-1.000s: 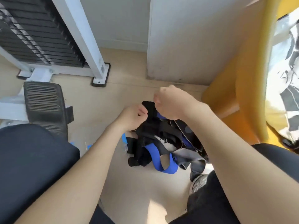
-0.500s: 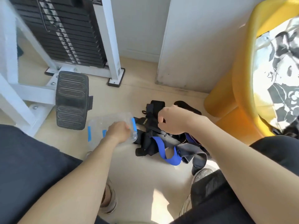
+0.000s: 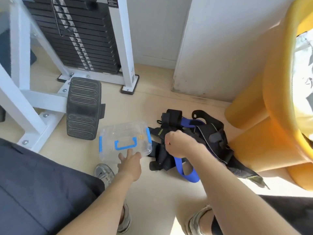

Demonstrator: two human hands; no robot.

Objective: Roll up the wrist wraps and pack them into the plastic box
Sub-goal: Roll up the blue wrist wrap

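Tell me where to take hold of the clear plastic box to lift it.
Probably the blue carry handle lying flat on the lid of the plastic box. Come from the near side with the left hand, which is open at that edge; the smooth clear walls offer less purchase.

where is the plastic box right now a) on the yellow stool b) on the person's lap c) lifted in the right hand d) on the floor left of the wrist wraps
d: the plastic box sits on the floor beside the wrist wraps, the open left hand at its near edge
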